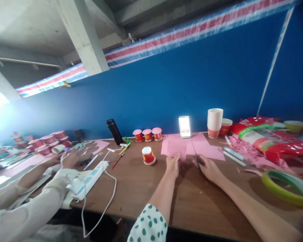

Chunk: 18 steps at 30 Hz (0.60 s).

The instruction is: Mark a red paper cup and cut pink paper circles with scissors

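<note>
My left hand (172,164) lies on the brown table (197,198), its fingers closed on the near edge of the pink paper sheets (192,146). My right hand (209,167) is wrapped round the handles of dark scissors (197,160), whose blades point into the pink paper. An upside-down red paper cup (148,155) stands just left of my left hand.
Three inverted red cups (147,134), a dark bottle (114,131) and a white cup stack (214,122) line the blue wall. Green tape roll (288,186) and red packaging (265,137) lie right. A co-worker's hands (69,158), a power strip (91,176) and cable sit left.
</note>
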{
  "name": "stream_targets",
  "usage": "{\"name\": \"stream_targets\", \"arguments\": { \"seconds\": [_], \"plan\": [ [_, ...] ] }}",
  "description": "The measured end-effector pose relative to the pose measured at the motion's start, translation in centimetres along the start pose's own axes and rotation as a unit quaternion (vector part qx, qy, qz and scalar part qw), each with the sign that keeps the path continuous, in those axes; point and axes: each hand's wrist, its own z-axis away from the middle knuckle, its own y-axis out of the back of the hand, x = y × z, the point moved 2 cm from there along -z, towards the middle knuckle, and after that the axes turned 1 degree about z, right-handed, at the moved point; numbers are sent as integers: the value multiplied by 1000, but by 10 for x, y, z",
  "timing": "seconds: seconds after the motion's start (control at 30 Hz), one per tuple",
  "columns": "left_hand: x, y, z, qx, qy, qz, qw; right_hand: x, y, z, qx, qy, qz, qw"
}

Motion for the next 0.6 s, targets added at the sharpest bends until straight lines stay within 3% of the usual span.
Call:
{"name": "stream_targets", "arguments": {
  "seconds": [0.27,0.6],
  "plan": [
    [3,0,0,1,2,-12,1000,10,-5,-1,-13,-9,-28,999],
    [2,0,0,-6,3,-21,1000,2,-1,0,-18,-16,-3,1000]
  ]
}}
